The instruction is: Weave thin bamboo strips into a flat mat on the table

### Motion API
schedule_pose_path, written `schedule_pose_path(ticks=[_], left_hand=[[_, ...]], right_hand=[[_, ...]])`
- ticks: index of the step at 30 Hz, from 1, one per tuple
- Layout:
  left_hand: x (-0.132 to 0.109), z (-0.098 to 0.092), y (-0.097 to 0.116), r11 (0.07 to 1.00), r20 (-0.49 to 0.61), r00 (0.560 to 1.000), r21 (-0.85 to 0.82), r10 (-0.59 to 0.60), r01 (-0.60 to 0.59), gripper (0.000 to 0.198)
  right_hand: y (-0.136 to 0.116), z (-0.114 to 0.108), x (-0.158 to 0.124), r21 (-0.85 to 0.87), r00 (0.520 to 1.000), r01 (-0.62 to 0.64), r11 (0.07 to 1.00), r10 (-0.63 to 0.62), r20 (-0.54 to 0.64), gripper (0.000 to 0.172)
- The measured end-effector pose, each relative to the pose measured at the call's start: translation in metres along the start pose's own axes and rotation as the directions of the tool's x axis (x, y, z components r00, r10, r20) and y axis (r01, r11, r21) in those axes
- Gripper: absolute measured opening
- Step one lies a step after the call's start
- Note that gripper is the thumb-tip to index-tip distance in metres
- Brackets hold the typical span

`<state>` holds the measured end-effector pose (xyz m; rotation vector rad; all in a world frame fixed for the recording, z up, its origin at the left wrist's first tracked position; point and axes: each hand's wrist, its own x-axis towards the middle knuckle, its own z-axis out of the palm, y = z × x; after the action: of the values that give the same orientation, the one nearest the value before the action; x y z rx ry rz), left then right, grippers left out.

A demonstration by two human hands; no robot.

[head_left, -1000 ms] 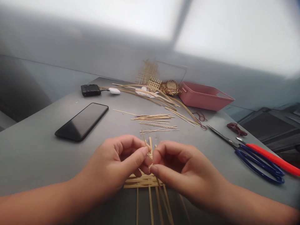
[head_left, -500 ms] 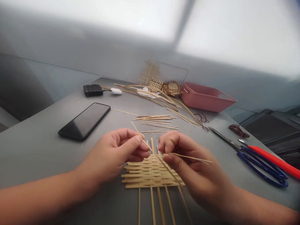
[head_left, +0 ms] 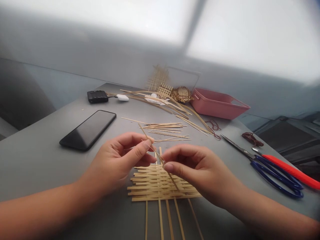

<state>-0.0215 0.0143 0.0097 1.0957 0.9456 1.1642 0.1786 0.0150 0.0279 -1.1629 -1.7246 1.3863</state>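
My left hand [head_left: 120, 158] pinches a narrow bamboo strip [head_left: 173, 179] between thumb and fingers near its upper end. My right hand [head_left: 200, 170] is closed on the same strip lower down, thumb against forefinger. The strip slants down to the right, above a partly woven bamboo mat [head_left: 152, 183] lying flat on the table. Long uprights of the mat stick out toward me, and a few shorter ends point away. A finer sliver shows beside the strip at my left thumb; its far end is hidden.
Loose bamboo sticks [head_left: 166, 126] lie beyond the mat. A phone [head_left: 88, 130] and a black power bank [head_left: 97, 96] are at left. Large scissors [head_left: 272, 175], a red-handled tool [head_left: 290, 170], brown cord [head_left: 252, 138] and a pink basket [head_left: 218, 106] stand or lie at right.
My right hand has shifted left, closer to my left hand, and now pinches the strip. The thin sliver that pointed right from its fingers no longer shows there.
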Motion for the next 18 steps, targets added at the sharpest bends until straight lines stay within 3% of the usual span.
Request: schedule_pose_path(ticks=[5,8,9,10,11,12,13,14,16,18], left_hand=[[-0.001,0.001,-0.003,0.988,0.044,0.997,-0.139,-0.067,0.073,0.020],[-0.003,0.002,-0.006,0.972,0.090,0.993,-0.215,-0.073,0.091,0.031],[-0.004,0.002,-0.007,0.973,0.099,0.994,-0.216,-0.056,0.076,0.032],[-0.005,0.002,-0.007,0.978,0.106,0.994,-0.202,-0.037,0.058,0.031],[-0.005,0.002,-0.008,0.983,0.108,0.994,-0.179,-0.025,0.044,0.028],[-0.006,0.002,-0.008,0.987,0.104,0.994,-0.155,-0.021,0.037,0.025],[-0.006,0.001,-0.008,0.990,0.096,0.995,-0.133,-0.026,0.038,0.023],[-0.005,0.001,-0.008,0.992,0.079,0.996,-0.117,-0.038,0.048,0.021],[-0.004,0.001,-0.007,0.992,0.023,0.997,-0.107,-0.068,0.070,0.018],[-0.001,0.000,-0.006,0.992,-0.030,0.997,-0.112,-0.069,0.065,0.016]], right_hand=[[-0.007,0.001,0.000,-0.133,0.998,0.011,0.991,-0.002,0.070,0.014],[-0.006,-0.024,0.014,-0.369,0.982,0.130,0.920,-0.171,-0.081,0.018],[-0.002,-0.039,0.021,-0.514,0.944,0.142,0.846,-0.272,-0.187,0.020],[0.003,-0.056,0.029,-0.658,0.873,0.108,0.745,-0.387,-0.295,0.019],[0.010,-0.075,0.037,-0.778,0.800,0.040,0.627,-0.486,-0.351,0.019],[0.018,-0.095,0.045,-0.858,0.766,-0.047,0.512,-0.533,-0.360,0.019],[0.026,-0.113,0.053,-0.902,0.783,-0.119,0.414,-0.520,-0.342,0.020],[0.035,-0.129,0.059,-0.910,0.803,-0.138,0.391,-0.493,-0.333,0.019],[0.048,-0.150,0.067,-0.918,0.839,-0.130,0.374,-0.452,-0.303,0.012],[0.055,-0.153,0.069,-0.924,0.842,-0.099,0.370,-0.463,-0.276,0.013]])
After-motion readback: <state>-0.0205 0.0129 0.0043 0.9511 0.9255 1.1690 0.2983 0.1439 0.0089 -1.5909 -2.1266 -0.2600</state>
